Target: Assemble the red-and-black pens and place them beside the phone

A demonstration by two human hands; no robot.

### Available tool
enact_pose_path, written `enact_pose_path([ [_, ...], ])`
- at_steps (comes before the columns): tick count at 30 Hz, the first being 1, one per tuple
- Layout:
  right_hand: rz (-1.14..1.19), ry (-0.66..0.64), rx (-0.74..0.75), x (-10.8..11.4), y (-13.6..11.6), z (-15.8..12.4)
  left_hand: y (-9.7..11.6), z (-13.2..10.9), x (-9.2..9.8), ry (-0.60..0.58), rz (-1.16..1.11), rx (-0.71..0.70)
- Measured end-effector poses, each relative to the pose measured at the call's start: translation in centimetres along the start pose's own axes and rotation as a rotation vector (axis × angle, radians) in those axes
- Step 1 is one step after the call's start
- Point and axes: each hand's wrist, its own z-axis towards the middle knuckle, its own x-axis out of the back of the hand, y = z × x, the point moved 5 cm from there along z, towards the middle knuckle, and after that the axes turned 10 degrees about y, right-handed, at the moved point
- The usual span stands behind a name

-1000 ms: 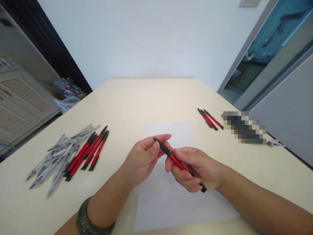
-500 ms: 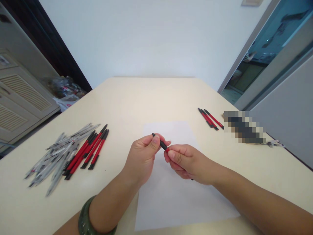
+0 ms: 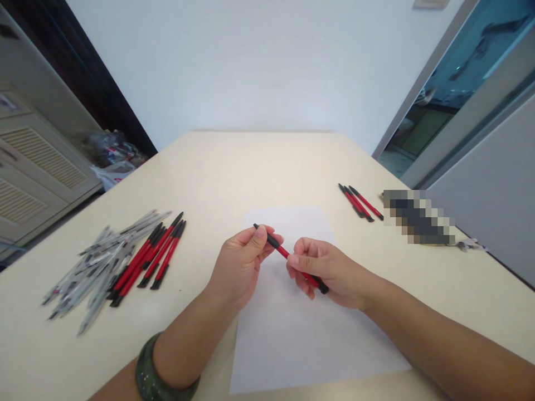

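Observation:
Both my hands hold one red pen with black ends [image 3: 281,250] above a white sheet of paper [image 3: 301,340]. My left hand [image 3: 242,267] pinches the pen's black upper end between thumb and fingers. My right hand [image 3: 330,270] grips the red barrel and lower black end. The pen slants from upper left to lower right.
A pile of red-and-black pens [image 3: 154,256] lies at the left beside several clear wrappers [image 3: 90,275]. Three more red pens [image 3: 360,202] rest at the right, next to a blurred dark object [image 3: 418,217]. The beige table [image 3: 259,167] stretches to the wall.
The hands drew close together on the pen, then spread apart. More of the red barrel shows between them now, and the pen has shifted a little to the left.

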Motion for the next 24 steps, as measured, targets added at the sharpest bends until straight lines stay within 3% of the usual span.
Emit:
enact_pose_path([
  [5, -0.040, -0.101, -0.079, -0.67, 0.50, -0.23, -0.16, 0.08, 0.04, 0.003, 0.003, 0.006],
  [19, -0.028, -0.035, -0.016, -0.44, 0.46, -0.14, 0.03, 0.06, 0.01, 0.022, 0.006, -0.003],
  [24, 0.004, -0.071, -0.046, -0.79, 0.57, -0.31, 0.01, 0.03, 0.06, 0.022, 0.013, -0.002],
])
